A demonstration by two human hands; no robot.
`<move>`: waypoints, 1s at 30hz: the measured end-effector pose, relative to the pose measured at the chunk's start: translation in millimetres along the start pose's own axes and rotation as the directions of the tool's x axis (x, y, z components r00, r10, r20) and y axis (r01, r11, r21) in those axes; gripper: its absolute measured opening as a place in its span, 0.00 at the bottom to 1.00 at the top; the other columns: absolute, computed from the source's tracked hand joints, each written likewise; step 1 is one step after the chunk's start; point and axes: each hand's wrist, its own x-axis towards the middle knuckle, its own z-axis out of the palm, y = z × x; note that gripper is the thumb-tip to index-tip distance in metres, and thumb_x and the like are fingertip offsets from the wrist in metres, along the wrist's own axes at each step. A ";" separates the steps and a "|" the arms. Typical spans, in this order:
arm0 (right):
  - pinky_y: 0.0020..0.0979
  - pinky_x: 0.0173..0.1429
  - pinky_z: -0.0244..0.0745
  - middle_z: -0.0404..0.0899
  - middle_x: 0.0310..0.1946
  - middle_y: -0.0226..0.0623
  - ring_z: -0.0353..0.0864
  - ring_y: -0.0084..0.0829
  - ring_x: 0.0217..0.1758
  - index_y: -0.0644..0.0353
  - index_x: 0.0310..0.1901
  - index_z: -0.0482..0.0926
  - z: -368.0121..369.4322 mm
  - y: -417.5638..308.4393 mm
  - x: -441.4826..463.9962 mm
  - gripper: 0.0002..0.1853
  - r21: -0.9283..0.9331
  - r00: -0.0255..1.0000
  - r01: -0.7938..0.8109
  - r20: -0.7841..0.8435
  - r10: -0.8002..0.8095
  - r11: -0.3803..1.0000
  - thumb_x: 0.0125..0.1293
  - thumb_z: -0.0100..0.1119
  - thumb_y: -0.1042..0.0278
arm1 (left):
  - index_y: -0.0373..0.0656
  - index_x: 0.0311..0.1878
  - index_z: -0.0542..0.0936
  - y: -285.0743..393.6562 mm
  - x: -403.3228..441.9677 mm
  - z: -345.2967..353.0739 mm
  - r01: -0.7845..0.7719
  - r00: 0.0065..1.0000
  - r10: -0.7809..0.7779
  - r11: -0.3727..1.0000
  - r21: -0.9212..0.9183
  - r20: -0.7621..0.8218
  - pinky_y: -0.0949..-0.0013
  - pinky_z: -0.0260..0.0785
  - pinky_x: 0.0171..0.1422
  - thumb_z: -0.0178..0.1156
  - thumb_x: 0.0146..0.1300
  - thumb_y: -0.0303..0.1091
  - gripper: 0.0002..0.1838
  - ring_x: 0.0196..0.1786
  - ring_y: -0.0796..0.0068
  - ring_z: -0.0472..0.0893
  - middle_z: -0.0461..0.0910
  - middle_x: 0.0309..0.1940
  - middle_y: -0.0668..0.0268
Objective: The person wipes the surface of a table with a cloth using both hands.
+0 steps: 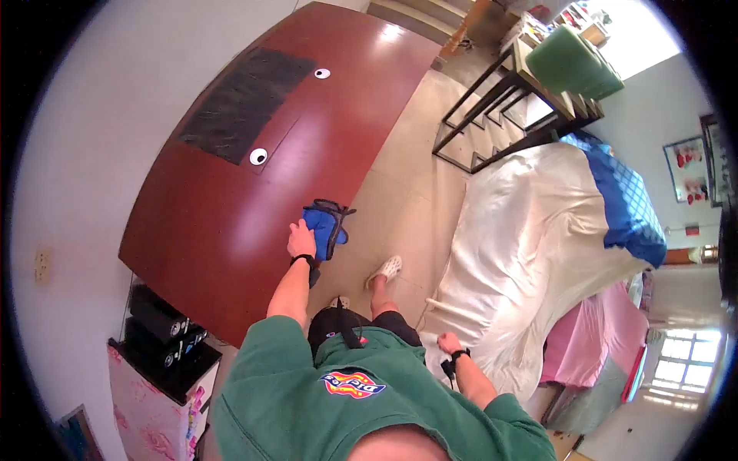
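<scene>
My left hand (301,240) is closed on a blue fabric piece with black trim (322,230), folded or bag-like. It hangs over the near right edge of a glossy reddish-brown table (307,142); its exact kind is unclear. A dark band circles my left wrist. Low beside my body, my right hand (447,343) has its fingers curled, and I see nothing in them. A dark band with a hanging strap (453,365) is at the right wrist, close to a cream cloth cover (530,253).
On the table are a dark rectangular patch (250,104) and two white discs with black dots (258,157). A metal-framed stand (492,115) bears a green box (565,61). Black speakers (165,326) sit on a flowered cabinet (146,399) at lower left. Pink cloth (600,334) drapes at right.
</scene>
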 end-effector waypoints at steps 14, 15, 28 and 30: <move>0.52 0.67 0.82 0.90 0.52 0.59 0.89 0.57 0.59 0.64 0.54 0.88 -307.6 -168.2 221.5 0.20 -0.007 0.904 0.352 -0.255 -0.342 0.936 0.73 0.56 0.58 | 0.34 0.78 0.68 153.4 120.0 40.6 -0.169 0.978 0.112 0.923 -0.346 -0.178 0.49 0.66 0.82 0.73 0.69 0.31 0.37 0.76 0.39 0.72 0.73 0.73 0.40; 0.52 0.68 0.81 0.89 0.54 0.59 0.88 0.56 0.61 0.64 0.56 0.88 -333.7 -199.1 233.1 0.20 -0.005 0.887 0.393 -0.261 -0.381 0.919 0.73 0.56 0.59 | 0.37 0.78 0.68 156.8 119.8 49.1 -0.187 0.974 0.130 0.924 -0.334 -0.184 0.47 0.67 0.82 0.73 0.69 0.32 0.37 0.76 0.38 0.73 0.72 0.75 0.43; 0.52 0.64 0.82 0.89 0.52 0.55 0.87 0.59 0.58 0.63 0.56 0.85 -428.7 -510.2 256.3 0.16 -0.086 0.543 0.834 -0.035 -0.839 0.544 0.74 0.55 0.66 | 0.48 0.83 0.68 188.5 107.2 60.7 0.007 0.998 -0.006 1.000 -0.025 0.059 0.46 0.61 0.88 0.65 0.75 0.34 0.35 0.88 0.42 0.59 0.59 0.87 0.46; 0.53 0.64 0.81 0.88 0.54 0.56 0.86 0.60 0.59 0.63 0.56 0.83 -428.5 -535.6 260.5 0.16 -0.089 0.493 0.867 0.016 -0.870 0.490 0.73 0.55 0.68 | 0.48 0.81 0.71 199.1 120.0 61.0 -0.022 0.999 0.023 0.999 -0.026 0.036 0.46 0.62 0.88 0.64 0.75 0.33 0.33 0.87 0.42 0.60 0.59 0.87 0.47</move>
